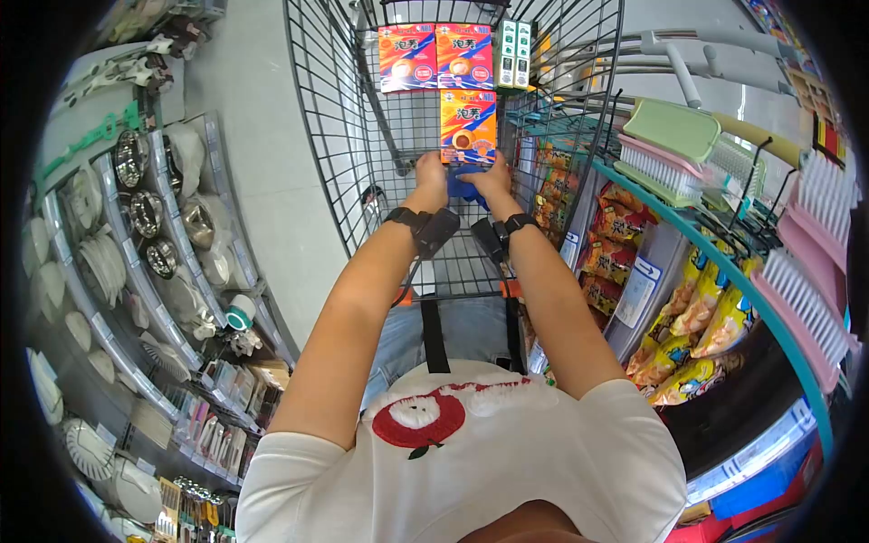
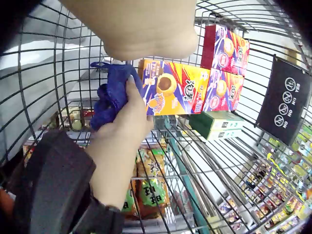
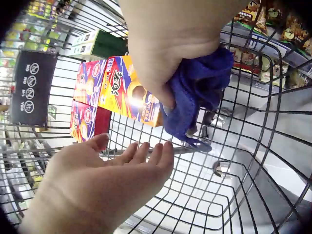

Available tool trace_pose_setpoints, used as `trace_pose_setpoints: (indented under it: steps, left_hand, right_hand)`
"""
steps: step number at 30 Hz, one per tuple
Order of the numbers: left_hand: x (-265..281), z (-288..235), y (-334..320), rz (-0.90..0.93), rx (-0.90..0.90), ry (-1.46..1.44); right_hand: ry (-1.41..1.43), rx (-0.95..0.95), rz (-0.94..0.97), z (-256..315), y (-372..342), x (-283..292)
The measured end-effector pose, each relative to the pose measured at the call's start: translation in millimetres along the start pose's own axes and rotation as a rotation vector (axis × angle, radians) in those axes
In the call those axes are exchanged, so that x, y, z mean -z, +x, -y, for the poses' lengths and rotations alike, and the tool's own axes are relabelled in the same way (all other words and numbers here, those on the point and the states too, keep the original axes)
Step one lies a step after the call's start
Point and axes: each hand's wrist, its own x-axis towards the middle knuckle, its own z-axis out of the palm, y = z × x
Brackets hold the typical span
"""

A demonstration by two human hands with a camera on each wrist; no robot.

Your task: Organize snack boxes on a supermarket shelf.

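In the head view, both hands reach low into a wire shopping cart (image 1: 326, 136), at the near end of an orange-and-yellow snack box (image 1: 468, 136). My right hand (image 1: 491, 181) grips a crumpled blue cloth (image 3: 195, 92), its thumb lying over the fabric beside the box. On the box's other side is my left hand (image 3: 107, 180), palm turned up and fingers loosely extended, holding nothing. Two red-and-orange snack boxes (image 1: 407, 58) stand side by side beyond the yellow one. Green-and-white boxes (image 1: 513, 56) sit to their right.
Kitchenware racks (image 1: 149, 217) line the left side of the aisle. On the right, a teal-edged shelf holds pink and green brushes (image 1: 801, 308), with bagged snacks (image 1: 701, 317) below. A black sign (image 2: 286, 100) hangs on the cart's wire wall.
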Motion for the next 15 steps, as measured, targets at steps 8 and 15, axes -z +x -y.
trace_pose_setpoints:
  steps: [8, 15]
  left_hand:
    - [7.0, 63.8, 91.5, 0.268, -0.044, 0.053]
    - [8.7, 30.7, 50.1, -0.058, -0.542, 0.747]
  right_hand:
    - [0.237, -0.007, -0.008, -41.8, 33.4, -32.4]
    - [0.468, -0.122, 0.033, -4.4, 11.3, -20.5]
